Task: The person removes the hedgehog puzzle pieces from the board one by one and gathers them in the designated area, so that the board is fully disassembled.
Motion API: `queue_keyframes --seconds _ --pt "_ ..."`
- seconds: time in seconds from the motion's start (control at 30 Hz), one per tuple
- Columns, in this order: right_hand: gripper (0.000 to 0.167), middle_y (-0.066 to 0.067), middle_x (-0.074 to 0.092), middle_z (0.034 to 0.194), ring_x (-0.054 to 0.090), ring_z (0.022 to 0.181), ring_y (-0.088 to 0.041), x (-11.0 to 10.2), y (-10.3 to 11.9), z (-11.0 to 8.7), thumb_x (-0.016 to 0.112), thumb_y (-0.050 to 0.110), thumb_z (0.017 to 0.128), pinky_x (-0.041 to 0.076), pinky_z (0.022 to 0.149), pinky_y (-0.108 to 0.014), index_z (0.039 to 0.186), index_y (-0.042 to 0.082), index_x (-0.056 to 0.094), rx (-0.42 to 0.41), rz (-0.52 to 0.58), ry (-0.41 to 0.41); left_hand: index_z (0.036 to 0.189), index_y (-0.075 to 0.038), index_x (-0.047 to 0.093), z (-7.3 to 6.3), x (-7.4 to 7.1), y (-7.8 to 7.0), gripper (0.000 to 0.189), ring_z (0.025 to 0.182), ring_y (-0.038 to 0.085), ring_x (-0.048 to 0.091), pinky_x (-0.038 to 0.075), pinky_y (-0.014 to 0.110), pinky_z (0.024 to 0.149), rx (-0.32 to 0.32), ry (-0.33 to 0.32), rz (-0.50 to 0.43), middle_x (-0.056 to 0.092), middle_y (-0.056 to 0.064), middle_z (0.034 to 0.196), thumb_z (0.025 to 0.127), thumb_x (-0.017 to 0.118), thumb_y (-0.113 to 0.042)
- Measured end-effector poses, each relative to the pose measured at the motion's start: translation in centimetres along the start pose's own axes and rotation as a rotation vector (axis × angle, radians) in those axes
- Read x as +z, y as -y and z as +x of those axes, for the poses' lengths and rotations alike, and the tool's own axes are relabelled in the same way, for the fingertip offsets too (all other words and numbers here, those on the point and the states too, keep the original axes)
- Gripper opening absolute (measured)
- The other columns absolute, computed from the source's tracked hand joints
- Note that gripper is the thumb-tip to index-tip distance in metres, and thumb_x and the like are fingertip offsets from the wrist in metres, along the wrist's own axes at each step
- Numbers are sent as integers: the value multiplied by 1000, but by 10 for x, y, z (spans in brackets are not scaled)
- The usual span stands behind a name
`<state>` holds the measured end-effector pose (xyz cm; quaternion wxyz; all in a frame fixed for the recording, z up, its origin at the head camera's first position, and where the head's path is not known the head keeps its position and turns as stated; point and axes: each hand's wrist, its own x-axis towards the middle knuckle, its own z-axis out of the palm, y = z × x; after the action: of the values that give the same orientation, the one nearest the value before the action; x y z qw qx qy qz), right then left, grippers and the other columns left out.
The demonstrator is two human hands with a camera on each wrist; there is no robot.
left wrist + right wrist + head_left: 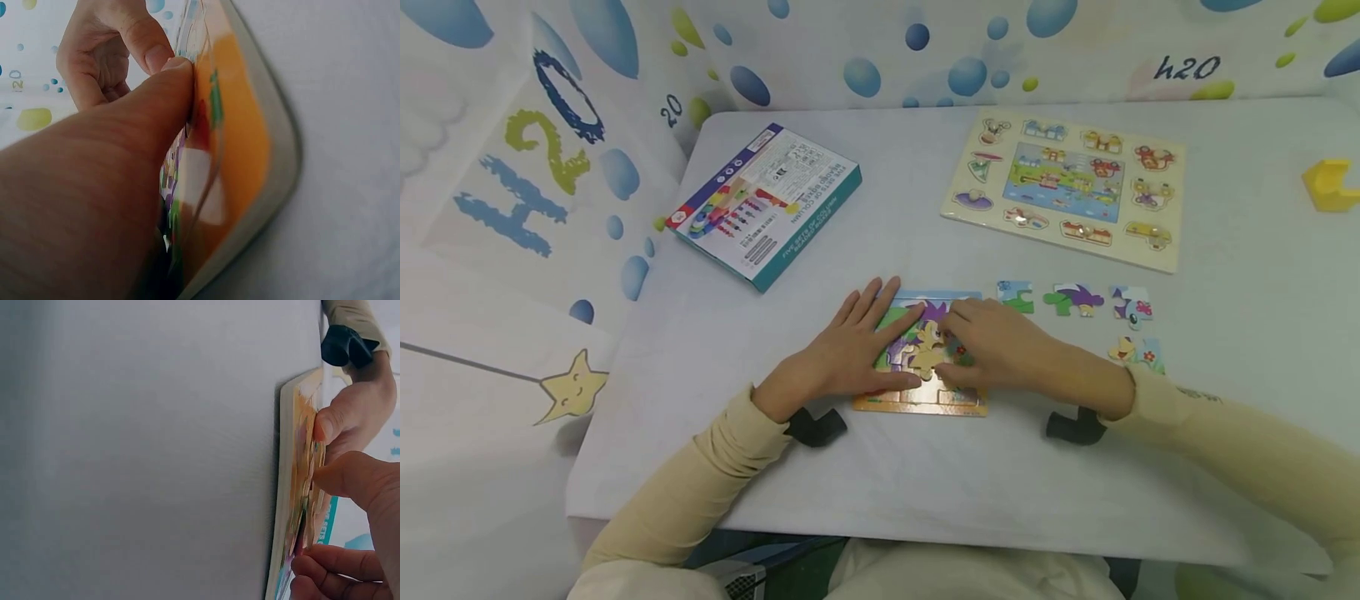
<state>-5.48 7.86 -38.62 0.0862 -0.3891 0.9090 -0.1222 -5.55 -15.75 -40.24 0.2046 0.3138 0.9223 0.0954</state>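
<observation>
A small jigsaw puzzle (917, 406) in an orange-edged tray lies flat on the table, partly covered by both hands. My left hand (846, 354) rests on its left side with the fingers spread, the thumb touching the pieces near the lower edge. My right hand (1011, 346) is over the right side. In the right wrist view, its thumb and fingers hold a jigsaw piece (317, 503) by opposite edges, slightly raised from the tray. Loose jigsaw pieces lie to the right: a green-and-blue one (1017, 297), a purple-and-green pair (1073, 299), and others partly behind the right forearm.
A boxed set (767, 204) with a teal side lies at the back left. A wooden peg puzzle board (1063, 187) lies at the back right. A yellow plastic piece (1330, 185) stands near the right edge. A patterned curtain (880, 50) hangs behind the table.
</observation>
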Motion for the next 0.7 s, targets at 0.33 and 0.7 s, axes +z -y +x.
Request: queue_keyframes --seconds 0.33,0.7 --pt "48 -7 63 103 61 95 -22 8 -14 -22 72 41 84 54 86 -38 111 2 65 -61 49 -139 158 -29 7 2 2 1 93 150 26 -20 -10 47 121 -13 8 -17 -18 6 164 87 52 -70" --pt "41 -3 63 100 61 95 -18 10 -44 -62 80 32 77 54 84 -36 105 5 67 -87 60 -288 158 -30 7 3 4 1 94 150 28 -20 -10 49 121 -18 -1 -29 -18 6 164 86 52 -71"
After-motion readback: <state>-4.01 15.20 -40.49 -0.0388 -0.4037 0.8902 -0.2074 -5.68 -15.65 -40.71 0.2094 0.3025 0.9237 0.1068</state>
